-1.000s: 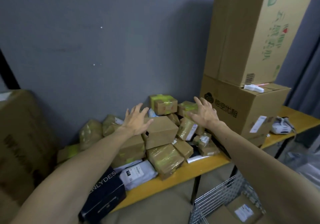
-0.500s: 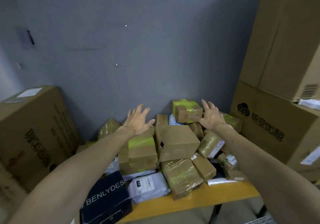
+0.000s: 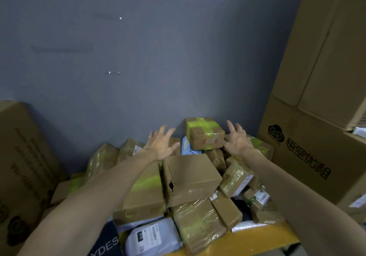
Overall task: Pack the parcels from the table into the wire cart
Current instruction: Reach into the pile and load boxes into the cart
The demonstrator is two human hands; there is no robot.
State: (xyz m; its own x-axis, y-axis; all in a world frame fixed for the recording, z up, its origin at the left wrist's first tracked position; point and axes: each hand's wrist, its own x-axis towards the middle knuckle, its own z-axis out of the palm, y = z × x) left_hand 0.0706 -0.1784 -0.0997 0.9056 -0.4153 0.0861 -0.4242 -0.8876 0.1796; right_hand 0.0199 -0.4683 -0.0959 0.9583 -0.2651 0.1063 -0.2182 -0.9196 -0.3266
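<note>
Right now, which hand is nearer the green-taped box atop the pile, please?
Right. The right hand is close beside the green-taped box, on its right; the left hand hovers apart on its left.

Bare left hand (image 3: 161, 147) and forearm (image 3: 99, 192); right hand (image 3: 237, 143) likewise (slim fingers (image 3: 230, 125)).

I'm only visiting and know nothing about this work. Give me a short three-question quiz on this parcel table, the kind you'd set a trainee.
1. True or false: the left hand is gripping a parcel.
2. The green-taped box between the left hand and the right hand sits: A) on top of the parcel pile; B) on the floor; C) inside a wire cart.
3. Fill in: the table edge is ___ in colour.

Key: 1 false, its fingers are spread and hold nothing; 2 A; 3 yellow.
</note>
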